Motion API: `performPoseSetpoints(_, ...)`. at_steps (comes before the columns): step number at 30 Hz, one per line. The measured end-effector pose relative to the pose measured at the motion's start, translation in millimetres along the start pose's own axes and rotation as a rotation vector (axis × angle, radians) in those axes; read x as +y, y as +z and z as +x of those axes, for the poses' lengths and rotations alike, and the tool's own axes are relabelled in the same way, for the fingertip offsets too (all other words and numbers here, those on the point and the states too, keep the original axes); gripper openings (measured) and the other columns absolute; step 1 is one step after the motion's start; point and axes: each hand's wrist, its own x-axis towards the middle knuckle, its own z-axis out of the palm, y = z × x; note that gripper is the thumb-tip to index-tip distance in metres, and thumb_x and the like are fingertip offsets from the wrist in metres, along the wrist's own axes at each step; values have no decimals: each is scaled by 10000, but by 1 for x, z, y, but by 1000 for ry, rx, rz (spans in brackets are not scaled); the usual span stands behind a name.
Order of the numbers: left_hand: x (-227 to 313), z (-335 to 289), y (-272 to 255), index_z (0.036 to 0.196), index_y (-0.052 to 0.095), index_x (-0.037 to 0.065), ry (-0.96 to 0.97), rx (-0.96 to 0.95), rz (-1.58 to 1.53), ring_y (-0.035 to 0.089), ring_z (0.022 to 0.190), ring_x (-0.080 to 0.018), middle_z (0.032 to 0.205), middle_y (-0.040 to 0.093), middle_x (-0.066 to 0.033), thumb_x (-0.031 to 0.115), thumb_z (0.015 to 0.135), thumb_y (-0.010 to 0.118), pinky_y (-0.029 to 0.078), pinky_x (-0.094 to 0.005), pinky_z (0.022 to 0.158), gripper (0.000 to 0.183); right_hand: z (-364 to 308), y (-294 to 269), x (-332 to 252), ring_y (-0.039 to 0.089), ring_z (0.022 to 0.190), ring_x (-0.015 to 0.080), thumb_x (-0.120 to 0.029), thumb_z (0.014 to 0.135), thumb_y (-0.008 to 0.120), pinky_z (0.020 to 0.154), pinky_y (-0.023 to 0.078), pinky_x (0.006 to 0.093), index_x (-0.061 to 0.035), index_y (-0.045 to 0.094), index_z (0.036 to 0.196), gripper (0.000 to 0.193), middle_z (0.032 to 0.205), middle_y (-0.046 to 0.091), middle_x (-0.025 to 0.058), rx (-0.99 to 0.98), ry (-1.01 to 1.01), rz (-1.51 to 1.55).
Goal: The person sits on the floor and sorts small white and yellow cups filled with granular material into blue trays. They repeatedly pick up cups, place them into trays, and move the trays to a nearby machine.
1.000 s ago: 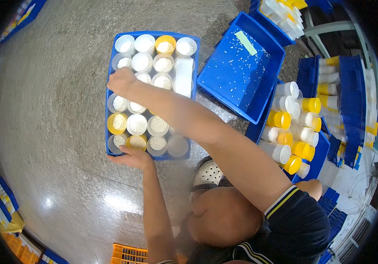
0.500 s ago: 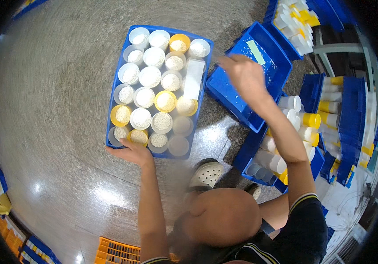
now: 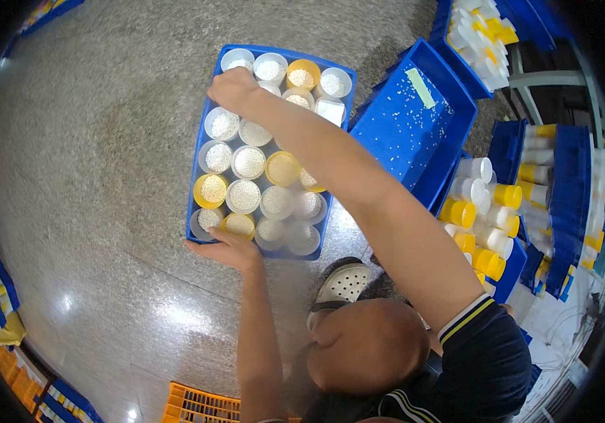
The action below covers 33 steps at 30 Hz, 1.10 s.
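Swinging back from the open blue bin [image 3: 415, 120] on the right, the right hand [image 3: 233, 88] is now reaching across to the far left corner of the blue tray [image 3: 200, 151], and I am seeing its fingers curled down over the jars [image 3: 246, 162] there; whether they are clamped on one I cannot tell. Meanwhile the left hand [image 3: 223, 248] is staying on the tray's near edge, fingers spread flat, steadying it. White and yellow jars are filling the tray on the floor.

The head camera is looking steeply down from above the person, taking in the blue tray [image 3: 200, 151] on the floor [image 3: 84, 141].
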Motion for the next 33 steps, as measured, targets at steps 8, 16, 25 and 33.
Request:
performPoseSetpoints(8, -3, -2, 1, 1533, 93, -111, 20, 15, 20, 216, 1473, -435, 1580, 179, -322, 291, 1058, 427, 178, -480, 1224, 707, -33, -2, 26, 716, 964, 313, -153, 891, 590, 818, 573, 428, -136, 775, 1019, 225, 977, 745, 120, 109, 110, 305)
performPoseSetpoints(16, -9, 0, 2, 1540, 74, -101, 16, 0, -11, 213, 1472, -438, 1584, 148, -324, 308, 1062, 425, 185, -492, 1220, 720, -224, -53, 110, 708, 847, 316, -110, 888, 707, 716, 566, 366, -26, 728, 1045, 179, 982, 727, 163, 585, 130, 287)
performPoseSetpoints(25, -7, 0, 0, 1540, 79, -96, 3, -6, 35, 231, 1468, -435, 1589, 155, -309, 308, 1059, 423, 187, -500, 1218, 716, -238, -59, 163, 706, 855, 307, -201, 906, 657, 717, 569, 396, -114, 745, 1047, 187, 962, 729, 103, 323, 378, -143)
performPoseSetpoints(33, -9, 0, 1, 1536, 88, -106, 0, 3, 21, 233, 1463, -450, 1573, 181, -330, 335, 1048, 430, 193, -492, 1218, 741, 6, -13, 64, 716, 909, 333, -188, 869, 636, 800, 577, 446, -173, 766, 981, 172, 973, 737, 131, 158, 85, -75)
